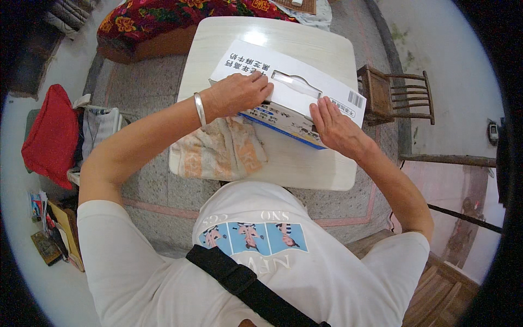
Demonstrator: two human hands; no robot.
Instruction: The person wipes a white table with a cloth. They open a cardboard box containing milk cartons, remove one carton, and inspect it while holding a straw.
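A white cardboard carton (308,82) with a cut-out handle slot and a barcode on its top lies slantwise on the pale table (218,43). Its near side is printed with dark and blue patterns. My left hand (239,94), a silver bangle at its wrist, has its fingers bent and closed at the top's near edge, left of the slot; its fingertips are partly hidden. Stretched out, the fingers of my right hand (339,128) rest on the top near its right end, with the thumb out of sight. A crumpled beige and orange cloth (218,150) lies on the table below my left forearm.
Behind the table is a seat with a red floral cover (147,24). A wooden chair (400,95) stands close to the right. At left are a red cloth (52,133) over a white chair and several papers. My white-shirted torso is near the table's front edge.
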